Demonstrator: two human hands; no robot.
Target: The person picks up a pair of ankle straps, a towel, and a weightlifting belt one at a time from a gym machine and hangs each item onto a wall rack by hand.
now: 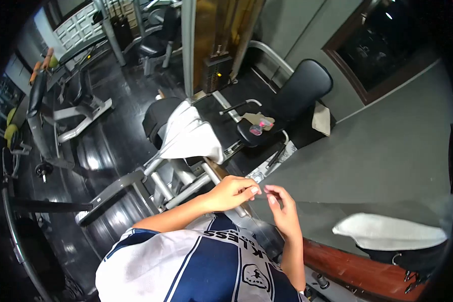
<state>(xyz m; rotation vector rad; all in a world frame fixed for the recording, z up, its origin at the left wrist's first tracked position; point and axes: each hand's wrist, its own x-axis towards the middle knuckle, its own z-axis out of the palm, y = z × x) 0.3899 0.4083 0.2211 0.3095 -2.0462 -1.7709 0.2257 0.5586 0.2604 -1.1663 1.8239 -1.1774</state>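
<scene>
From my end of the feed, at six o'clock, I see a loose white and navy shirt (196, 272) filling the bottom of the view. Broad blue panels meet white ones, edged by thin parallel stripes. Black block lettering (231, 236) lies near six o'clock; I can read "LESS", the rest being bent by folds. Closer to half past five I make out a black-outlined emblem (255, 278), an animal-like figure inside, its small letters too fine to read. The left sleeve (131, 242), toward half past seven, carries navy trim. Both forearms, at seven and five, are bare.
</scene>
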